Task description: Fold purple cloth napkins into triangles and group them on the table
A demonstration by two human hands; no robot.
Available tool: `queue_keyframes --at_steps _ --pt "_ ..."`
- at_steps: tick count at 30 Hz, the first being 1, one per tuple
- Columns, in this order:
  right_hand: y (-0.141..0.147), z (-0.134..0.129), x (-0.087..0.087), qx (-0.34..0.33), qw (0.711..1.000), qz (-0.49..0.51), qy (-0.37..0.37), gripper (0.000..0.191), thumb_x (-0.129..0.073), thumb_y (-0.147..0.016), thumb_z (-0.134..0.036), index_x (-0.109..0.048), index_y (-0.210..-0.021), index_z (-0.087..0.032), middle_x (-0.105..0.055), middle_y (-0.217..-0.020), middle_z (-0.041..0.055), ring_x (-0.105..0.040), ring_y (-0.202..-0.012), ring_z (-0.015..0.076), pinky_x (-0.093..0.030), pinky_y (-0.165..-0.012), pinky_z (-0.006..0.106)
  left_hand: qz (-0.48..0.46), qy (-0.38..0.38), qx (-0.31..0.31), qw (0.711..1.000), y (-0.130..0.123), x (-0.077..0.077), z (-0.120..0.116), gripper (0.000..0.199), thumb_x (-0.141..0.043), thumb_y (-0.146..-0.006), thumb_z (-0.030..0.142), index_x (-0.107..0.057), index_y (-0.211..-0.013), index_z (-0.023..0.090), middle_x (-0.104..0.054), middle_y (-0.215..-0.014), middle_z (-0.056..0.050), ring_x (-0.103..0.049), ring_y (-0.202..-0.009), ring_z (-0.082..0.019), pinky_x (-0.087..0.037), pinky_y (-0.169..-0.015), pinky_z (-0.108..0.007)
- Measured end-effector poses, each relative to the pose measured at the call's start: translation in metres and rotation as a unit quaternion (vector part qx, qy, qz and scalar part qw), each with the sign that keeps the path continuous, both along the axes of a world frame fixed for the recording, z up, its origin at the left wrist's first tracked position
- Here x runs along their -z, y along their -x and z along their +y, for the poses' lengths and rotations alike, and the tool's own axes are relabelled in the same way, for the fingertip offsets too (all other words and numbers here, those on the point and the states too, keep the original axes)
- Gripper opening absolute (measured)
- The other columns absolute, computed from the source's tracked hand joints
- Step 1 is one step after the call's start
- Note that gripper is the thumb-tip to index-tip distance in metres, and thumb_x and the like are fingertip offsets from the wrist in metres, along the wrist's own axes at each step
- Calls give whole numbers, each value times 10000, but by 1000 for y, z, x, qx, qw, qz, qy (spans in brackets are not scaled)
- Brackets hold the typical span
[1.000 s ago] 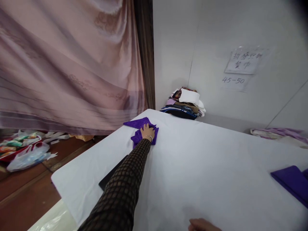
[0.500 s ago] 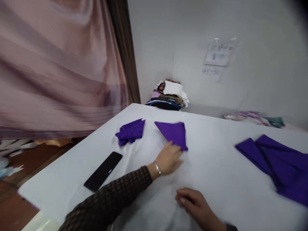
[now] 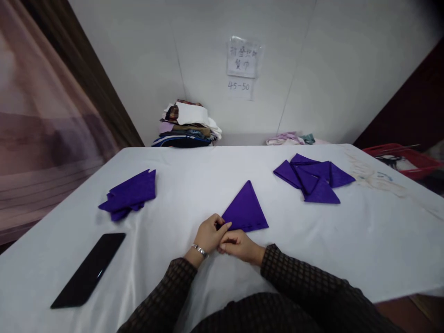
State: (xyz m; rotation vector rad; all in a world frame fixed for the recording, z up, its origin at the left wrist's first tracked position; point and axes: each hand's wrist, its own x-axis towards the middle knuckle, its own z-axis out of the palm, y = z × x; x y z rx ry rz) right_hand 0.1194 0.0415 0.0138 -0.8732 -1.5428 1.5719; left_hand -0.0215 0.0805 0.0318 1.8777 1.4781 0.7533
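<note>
A purple cloth triangle (image 3: 245, 209) lies on the white-covered table (image 3: 194, 189), its point away from me. My left hand (image 3: 210, 235), with a bracelet at the wrist, pinches the triangle's near left corner between thumb and fingers. Beside it, touching, is my right hand (image 3: 241, 246); its fingers are curled closed just below the same corner, and what they hold is hidden. To the left lies a loose bunch of purple cloth (image 3: 131, 194). Several folded purple triangles (image 3: 314, 178) overlap at the right.
A black phone-like slab (image 3: 90, 270) lies at the near left. Folded clothes (image 3: 189, 125) are stacked beyond the back edge, with more cloth (image 3: 286, 138) further right. A red basket (image 3: 416, 169) stands past the right edge. A curtain (image 3: 45, 111) hangs at left.
The view has turned right. My left hand has moved from the triangle's near edge to its corner, the triangle now points away, and my right hand has come up beside my left.
</note>
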Motion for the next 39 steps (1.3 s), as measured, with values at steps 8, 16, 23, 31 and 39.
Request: queue_keyframes --at_steps 8,16,23,31,39 --pt "-65 -6 -21 168 982 -72 -38 236 -568 -810 -345 -664 -949 -180 -693 -860 49 -607 -690 138 -450 -572 247 109 -83 78 988 -5 9 5 371 -644 -753 426 -618 -1049 202 -640 -1028 -55 -596 -911 -201 -450 -830 -355" --pt "-130 5 -12 282 850 -427 -124 216 -565 -799 -251 -655 -977 -170 -640 -858 46 -558 -737 150 -406 -681 271 180 -138 126 966 -7 12 5 215 -619 -803 353 -690 -966 231 -629 -989 -54 -563 -929 -213 -419 -825 -376" --pt "-111 4 -10 235 810 -513 -160 162 -565 -827 -259 -633 -965 -208 -602 -846 18 -544 -757 144 -347 -637 240 -6 -78 97 992 -6 22 11 125 -620 -765 309 -710 -728 231 -643 -791 -13 -582 -742 -147 -445 -698 -285" --pt "-116 2 7 281 822 -456 -192 160 -527 -832 -260 -644 -933 -218 -647 -835 21 -577 -755 161 -404 -683 262 -363 96 -186 908 16 24 34 353 -690 -579 510 -626 -681 179 -566 -573 39 -502 -549 -110 -416 -547 -243" --pt "-117 2 10 299 847 -401 -184 155 -494 -841 -298 -628 -860 -221 -623 -791 22 -565 -718 174 -417 -667 286 -328 63 -251 908 32 24 45 254 -664 -569 390 -590 -692 181 -563 -591 43 -483 -533 -93 -405 -516 -215"
